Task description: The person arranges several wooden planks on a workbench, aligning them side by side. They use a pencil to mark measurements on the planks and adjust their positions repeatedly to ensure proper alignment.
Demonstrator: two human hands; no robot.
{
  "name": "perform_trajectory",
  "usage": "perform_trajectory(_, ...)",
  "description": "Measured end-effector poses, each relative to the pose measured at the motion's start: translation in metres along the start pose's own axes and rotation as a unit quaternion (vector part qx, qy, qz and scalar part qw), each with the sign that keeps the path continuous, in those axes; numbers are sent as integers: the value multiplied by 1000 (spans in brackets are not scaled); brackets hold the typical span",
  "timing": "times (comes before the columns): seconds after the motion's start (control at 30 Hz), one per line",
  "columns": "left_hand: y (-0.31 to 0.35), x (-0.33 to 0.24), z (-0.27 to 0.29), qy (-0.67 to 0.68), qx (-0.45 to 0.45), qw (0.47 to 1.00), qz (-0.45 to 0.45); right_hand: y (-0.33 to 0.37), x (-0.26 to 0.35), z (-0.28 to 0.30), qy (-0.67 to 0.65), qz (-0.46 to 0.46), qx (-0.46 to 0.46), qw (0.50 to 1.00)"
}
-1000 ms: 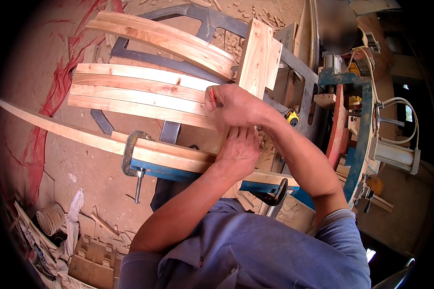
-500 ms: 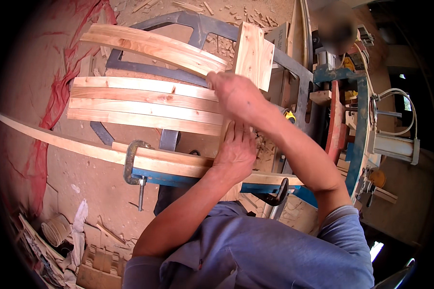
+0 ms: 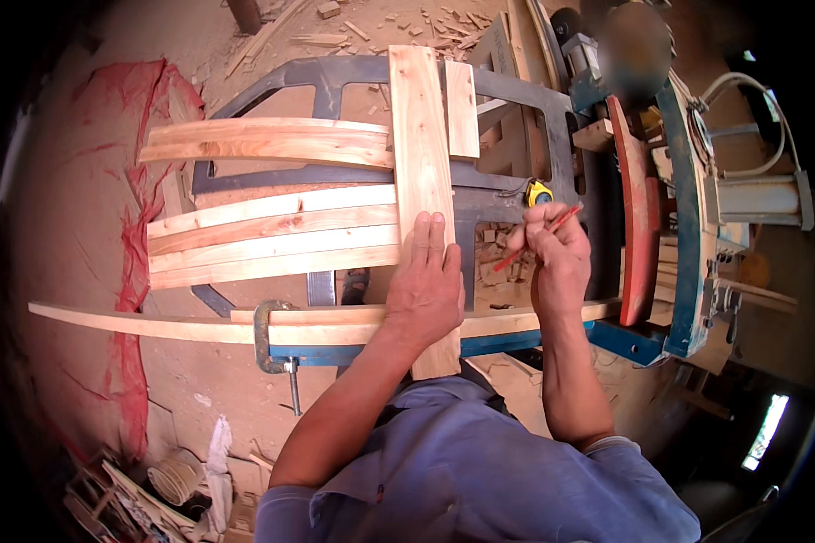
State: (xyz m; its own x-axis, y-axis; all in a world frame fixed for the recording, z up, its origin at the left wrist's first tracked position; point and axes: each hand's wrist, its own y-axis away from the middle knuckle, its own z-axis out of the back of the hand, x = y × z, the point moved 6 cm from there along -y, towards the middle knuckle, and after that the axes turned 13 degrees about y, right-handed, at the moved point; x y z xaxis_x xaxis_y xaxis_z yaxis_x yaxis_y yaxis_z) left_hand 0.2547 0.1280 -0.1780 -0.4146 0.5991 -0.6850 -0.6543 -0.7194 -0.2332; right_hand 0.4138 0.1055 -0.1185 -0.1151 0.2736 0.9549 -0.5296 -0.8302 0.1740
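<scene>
My left hand (image 3: 428,294) lies flat, fingers stretched forward, on a wide wooden board (image 3: 421,136) that runs away from my body. Pinched in my right hand (image 3: 561,267) is a red pencil (image 3: 505,262), held right of the board and apart from it. Curved wooden strips (image 3: 281,237) sit side by side on the left, their right ends meeting the board's left edge. Farther off, another curved piece (image 3: 263,143) reaches the same edge. A short wooden block (image 3: 462,109) lies along the board's far right side. Just beyond my right hand is a yellow tape measure (image 3: 539,193).
A dark grey metal frame (image 3: 362,71) bears the wood. Across the front, a C-clamp (image 3: 264,339) grips a long wooden strip (image 3: 172,326) to a blue rail (image 3: 335,356). A red curved bar (image 3: 632,217) and an air cylinder (image 3: 761,199) stand right. Offcuts litter the floor.
My right hand has moved from above the board to its right, and the pencil now shows in it. My left hand still presses on the board. The whole view has turned somewhat.
</scene>
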Motion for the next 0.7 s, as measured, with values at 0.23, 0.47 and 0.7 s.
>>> perform_trajectory(0.23, -7, -7, -3, -61, 14, 997, -33, 70, -108, -14, 123, -68, 40, 989)
perform_trajectory(0.47, -5, -9, -9, -105, 7, 993, -54, 71, -107, -23, 174, -26, 74, 982)
perform_trajectory(0.7, -7, -13, -12, -101, 8, 993, -59, 68, -130, -32, 90, -31, 131, 987)
